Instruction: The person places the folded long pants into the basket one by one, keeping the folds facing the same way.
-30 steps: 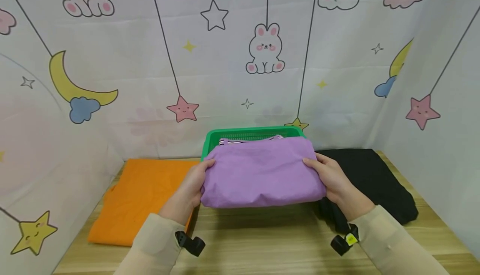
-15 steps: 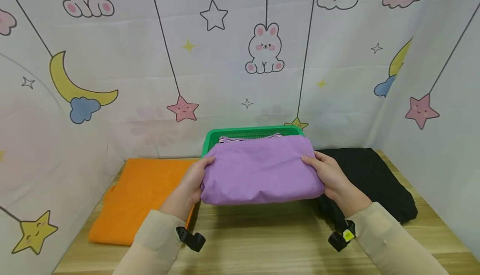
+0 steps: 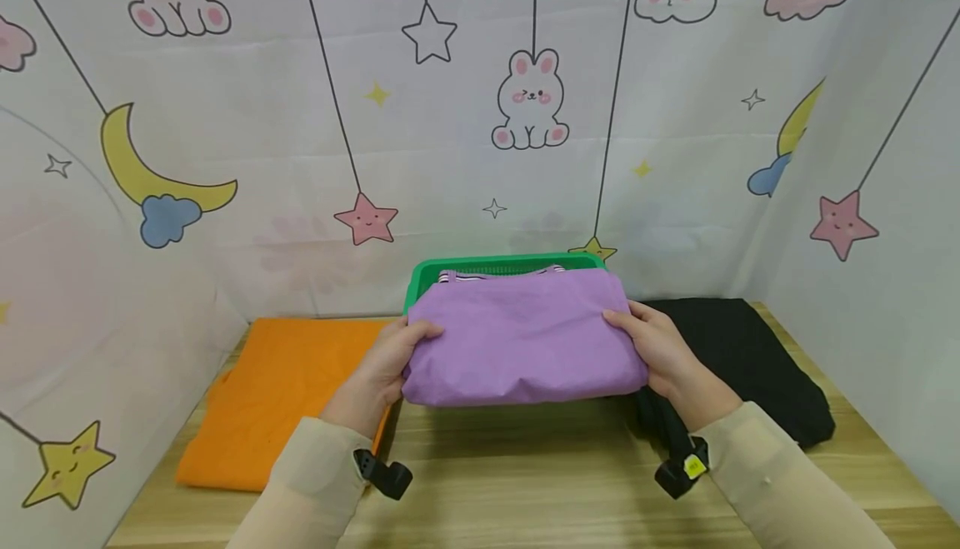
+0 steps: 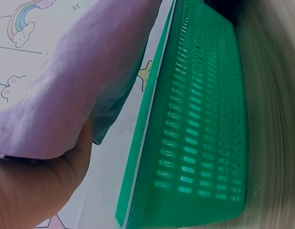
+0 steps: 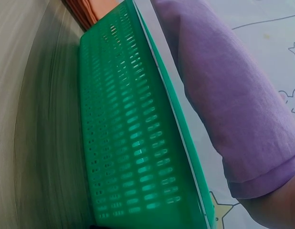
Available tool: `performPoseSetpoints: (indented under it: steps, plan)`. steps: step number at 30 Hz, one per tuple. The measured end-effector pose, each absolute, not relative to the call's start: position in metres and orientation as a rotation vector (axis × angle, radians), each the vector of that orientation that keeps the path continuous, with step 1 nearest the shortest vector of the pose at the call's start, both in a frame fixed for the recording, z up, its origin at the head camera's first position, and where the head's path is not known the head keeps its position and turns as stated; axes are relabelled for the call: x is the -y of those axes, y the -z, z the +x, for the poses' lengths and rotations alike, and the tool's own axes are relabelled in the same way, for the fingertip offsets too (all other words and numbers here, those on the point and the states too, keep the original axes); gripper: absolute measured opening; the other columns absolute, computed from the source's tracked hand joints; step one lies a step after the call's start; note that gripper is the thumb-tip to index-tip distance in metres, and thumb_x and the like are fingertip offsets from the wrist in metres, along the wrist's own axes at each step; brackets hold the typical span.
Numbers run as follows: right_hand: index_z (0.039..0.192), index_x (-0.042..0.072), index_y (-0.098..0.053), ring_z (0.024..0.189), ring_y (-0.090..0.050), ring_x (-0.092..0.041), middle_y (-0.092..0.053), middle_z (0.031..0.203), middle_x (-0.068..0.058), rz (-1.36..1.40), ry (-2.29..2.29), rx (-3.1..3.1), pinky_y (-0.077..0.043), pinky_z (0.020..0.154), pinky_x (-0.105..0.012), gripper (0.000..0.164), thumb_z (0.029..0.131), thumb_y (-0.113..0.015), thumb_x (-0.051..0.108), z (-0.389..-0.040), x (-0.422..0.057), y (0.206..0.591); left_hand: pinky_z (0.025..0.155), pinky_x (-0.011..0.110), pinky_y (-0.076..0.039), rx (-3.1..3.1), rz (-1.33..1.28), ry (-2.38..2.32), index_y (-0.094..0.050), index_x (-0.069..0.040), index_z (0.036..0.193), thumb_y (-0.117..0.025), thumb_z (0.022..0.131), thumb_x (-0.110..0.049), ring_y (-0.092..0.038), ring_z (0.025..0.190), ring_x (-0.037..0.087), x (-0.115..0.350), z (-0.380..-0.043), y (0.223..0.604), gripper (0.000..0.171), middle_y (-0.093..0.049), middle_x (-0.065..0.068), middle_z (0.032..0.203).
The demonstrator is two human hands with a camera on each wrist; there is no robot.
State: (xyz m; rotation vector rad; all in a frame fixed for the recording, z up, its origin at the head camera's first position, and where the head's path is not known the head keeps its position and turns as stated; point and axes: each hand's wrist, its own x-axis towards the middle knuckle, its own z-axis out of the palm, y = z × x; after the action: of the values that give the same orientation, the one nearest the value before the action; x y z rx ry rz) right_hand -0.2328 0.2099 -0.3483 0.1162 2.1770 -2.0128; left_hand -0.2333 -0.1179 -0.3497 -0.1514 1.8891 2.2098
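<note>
A folded purple garment (image 3: 525, 336) is stretched level between my two hands, a striped trim showing along its back edge. My left hand (image 3: 382, 366) grips its left end, thumb on top and the other fingers hidden beneath. At the opposite end my right hand (image 3: 667, 357) holds it the same way. Behind and partly hidden by the garment stands a green plastic basket (image 3: 423, 274). Both wrist views put the purple cloth (image 4: 76, 90) above the basket's rim, apart from its slotted wall (image 5: 126, 119).
On the wooden table (image 3: 510, 482), a folded orange cloth (image 3: 285, 399) lies to the left and a folded black cloth (image 3: 738, 357) to the right. A white curtain (image 3: 465, 157) printed with cartoons hangs close behind the basket.
The garment and both hands have shifted slightly forward, toward the basket. My left thumb has slid a little further in over the purple cloth. The basket and the other cloths stay put.
</note>
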Motion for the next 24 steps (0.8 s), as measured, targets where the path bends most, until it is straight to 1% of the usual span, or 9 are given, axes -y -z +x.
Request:
performPoseSetpoints:
  steps: [4, 8, 13, 19, 24]
  plan:
    - [0.149, 0.011, -0.028, 0.096, -0.059, -0.01, -0.04, 0.142, -0.017, 0.112, 2.01, -2.172, -0.052, 0.08, -0.028, 0.067, 0.094, -0.055, 0.039, -0.2342, -0.2095, 0.3474, 0.077, 0.027, -0.052, -1.898, -0.146, -2.202, -0.04, -0.002, 0.134, -0.057, 0.087, -0.015, -0.06, 0.086, 0.014, 0.1186, -0.2345, 0.3489, 0.051, -0.057, 0.007, 0.112]
    - [0.149, 0.01, -0.027, 0.096, -0.059, -0.009, -0.039, 0.143, -0.016, 0.112, 2.013, -2.162, -0.052, 0.08, -0.027, 0.066, 0.095, -0.054, 0.038, -0.2358, -0.2088, 0.3468, 0.078, 0.027, -0.052, -1.901, -0.147, -2.197, -0.039, -0.002, 0.135, -0.057, 0.088, -0.016, -0.06, 0.089, 0.015, 0.1193, -0.2364, 0.3484, 0.053, -0.055, 0.009, 0.118]
    - [0.149, 0.01, -0.029, 0.094, -0.06, -0.009, -0.04, 0.14, -0.016, 0.114, 2.018, -2.159, -0.053, 0.08, -0.028, 0.066, 0.095, -0.054, 0.037, -0.2383, -0.2079, 0.3475, 0.078, 0.027, -0.052, -1.891, -0.157, -2.208, -0.04, -0.001, 0.133, -0.056, 0.088, -0.015, -0.06, 0.088, 0.014, 0.1193, -0.2383, 0.3487, 0.05, -0.056, 0.007, 0.114]
    - [0.149, 0.011, -0.027, 0.095, -0.06, -0.01, -0.039, 0.142, -0.017, 0.115, 2.017, -2.152, -0.053, 0.08, -0.028, 0.067, 0.094, -0.055, 0.039, -0.2403, -0.2069, 0.348, 0.074, 0.026, -0.053, -1.876, -0.144, -2.226, -0.041, 0.0, 0.131, -0.055, 0.088, -0.014, -0.061, 0.083, 0.012, 0.1202, -0.2401, 0.3488, 0.047, -0.058, 0.003, 0.103]
    - [0.15, 0.011, -0.026, 0.096, -0.059, -0.01, -0.038, 0.144, -0.017, 0.107, 2.017, -2.15, -0.052, 0.08, -0.028, 0.068, 0.094, -0.055, 0.039, -0.242, -0.2063, 0.348, 0.075, 0.026, -0.052, -1.905, -0.163, -2.215, -0.042, 0.0, 0.132, -0.055, 0.089, -0.014, -0.06, 0.084, 0.012, 0.1203, -0.241, 0.3484, 0.047, -0.058, 0.004, 0.107]
